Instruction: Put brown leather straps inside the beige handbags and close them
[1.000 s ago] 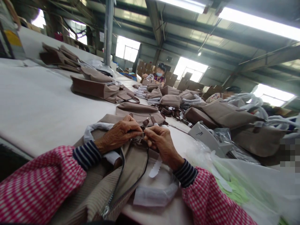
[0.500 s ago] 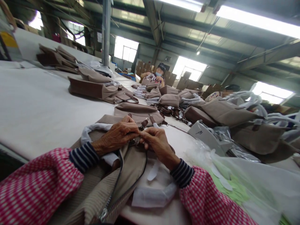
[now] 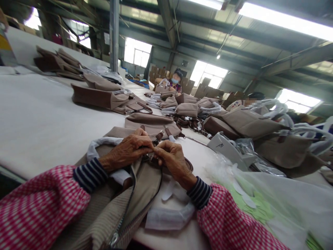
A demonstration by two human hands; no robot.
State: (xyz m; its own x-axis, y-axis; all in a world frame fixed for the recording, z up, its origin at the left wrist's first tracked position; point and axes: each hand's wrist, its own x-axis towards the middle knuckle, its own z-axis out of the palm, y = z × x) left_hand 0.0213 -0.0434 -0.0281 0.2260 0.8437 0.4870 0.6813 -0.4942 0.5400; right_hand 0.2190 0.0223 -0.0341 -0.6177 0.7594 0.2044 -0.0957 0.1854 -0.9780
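Note:
A beige handbag (image 3: 148, 184) with ribbed sides lies before me, its long zipper (image 3: 127, 205) undone. At its far end my left hand (image 3: 128, 149) and my right hand (image 3: 171, 158) meet, thumbs and fingertips pinched together. What lies between the fingertips is small and mostly hidden, near a metal ring and a brown leather tab (image 3: 158, 136). A handle wrapped in white (image 3: 101, 142) loops beside my left wrist. Another white-wrapped handle (image 3: 170, 217) rests on the table below my right hand. A brown strap (image 3: 188, 165) shows behind my right hand.
Another handbag (image 3: 151, 123) lies just beyond my hands. More bags (image 3: 99, 97) are at the left and in a heap (image 3: 255, 121) at the right. A white box (image 3: 226, 149) and a clear plastic bag with green pieces (image 3: 260, 205) lie right. A co-worker (image 3: 175, 83) sits far across.
Both hands stay pinched together at the same spot on the handbag. The whole view has shifted slightly. The far co-worker's raised hand has come down.

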